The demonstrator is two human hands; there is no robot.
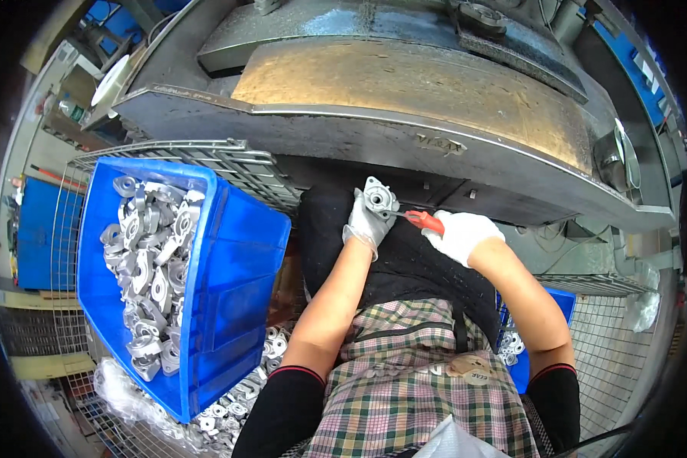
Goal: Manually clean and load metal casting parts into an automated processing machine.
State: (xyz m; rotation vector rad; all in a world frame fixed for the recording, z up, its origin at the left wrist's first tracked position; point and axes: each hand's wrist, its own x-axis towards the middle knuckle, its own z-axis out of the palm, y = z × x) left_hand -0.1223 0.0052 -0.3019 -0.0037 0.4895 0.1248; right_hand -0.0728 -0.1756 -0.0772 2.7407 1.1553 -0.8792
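In my gloved left hand [364,224] is a silvery metal casting [376,196] with a round central bore and a pointed lug, held above my lap. My white-gloved right hand [467,237] is closed round a red-handled hand tool [426,221]. Its thin metal shaft reaches left to the lower side of the casting. Whether the tip goes inside the part or only touches its edge is too small to tell.
To my left a tilted blue bin [237,282] holds many similar castings [156,278]. More castings [233,404] lie below it. A metal machine bench [404,122] spans the front. Wire mesh [607,343] and another blue bin [561,305] are at right.
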